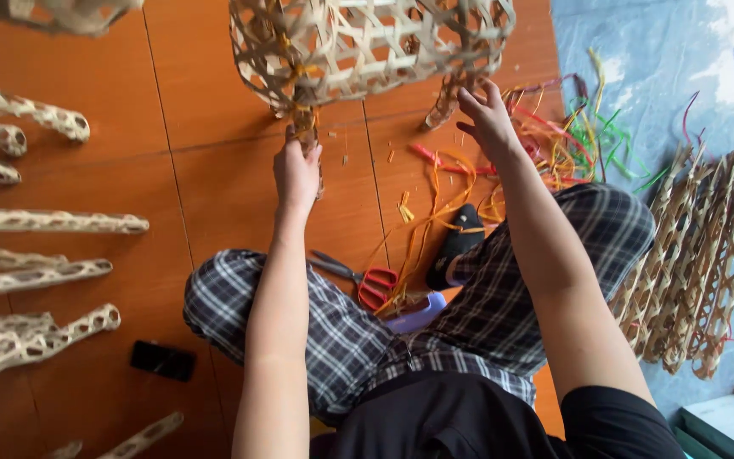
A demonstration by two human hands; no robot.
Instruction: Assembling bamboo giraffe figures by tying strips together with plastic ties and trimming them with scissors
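I sit cross-legged on an orange tiled floor (pixel 214 110), holding up a large open-weave bamboo form (pixel 367 42) at the top of the head view. My left hand (pixel 296 170) is closed around its narrow woven stem. My right hand (pixel 488 115) grips another woven leg of the same form, fingers curled on it. Loose yellow and orange strips (pixel 426 217) trail down from the form toward my lap.
Several woven bamboo tubes (pixel 44 223) lie in a row on the left. A stack of woven pieces (pixel 698 263) leans at right, beside coloured strips (pixel 588 127). Red-handled scissors (pixel 367 280) lie between my knees. A black phone (pixel 161 359) lies at lower left.
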